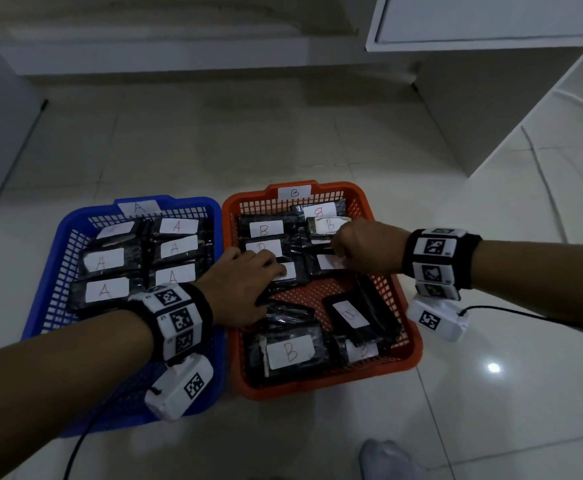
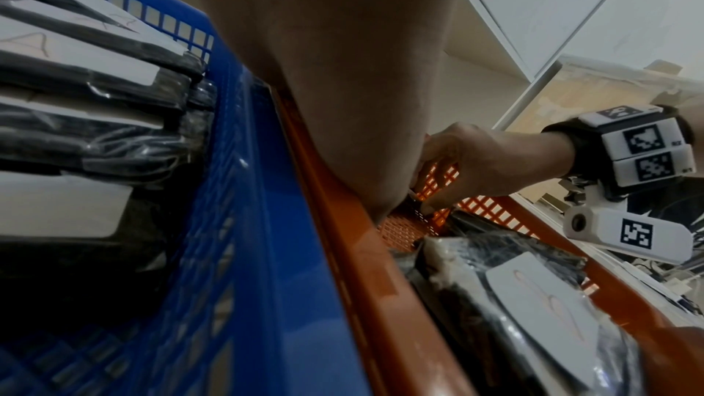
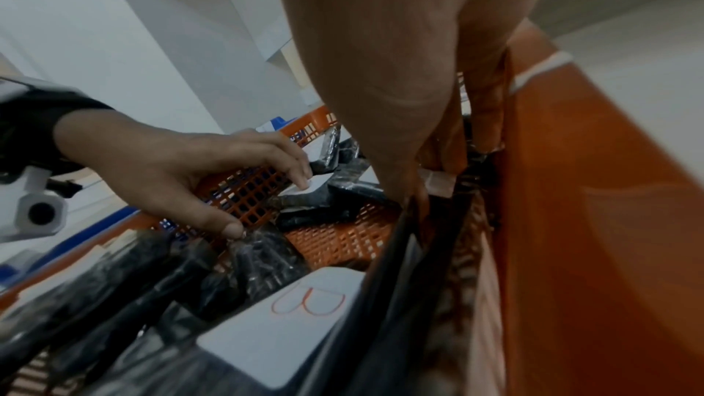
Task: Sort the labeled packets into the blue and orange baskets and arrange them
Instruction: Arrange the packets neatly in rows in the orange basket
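Note:
The blue basket (image 1: 41, 306), tagged A, holds several black packets with white A labels (image 1: 103, 261) in two neat columns. Beside it on the right, the orange basket (image 1: 411, 323), tagged B, holds several B packets: tidy ones at the back, loose ones (image 1: 290, 351) at the front, and one tilted against the right wall (image 1: 350, 315). My left hand (image 1: 269, 287) reaches across into the orange basket, fingers laid on a packet's label (image 3: 316, 184) and thumb touching another packet's wrap (image 3: 247, 240). My right hand (image 1: 343, 252) curls its fingers and pinches a B packet (image 1: 328, 261) in the middle row.
Both baskets stand on a pale tiled floor (image 1: 214, 150). A white cabinet (image 1: 491, 22) hangs at the upper right, over a shelf unit (image 1: 456, 116). A cable (image 1: 542, 178) runs along the floor on the right, and a dark rod (image 1: 16, 157) leans at the left.

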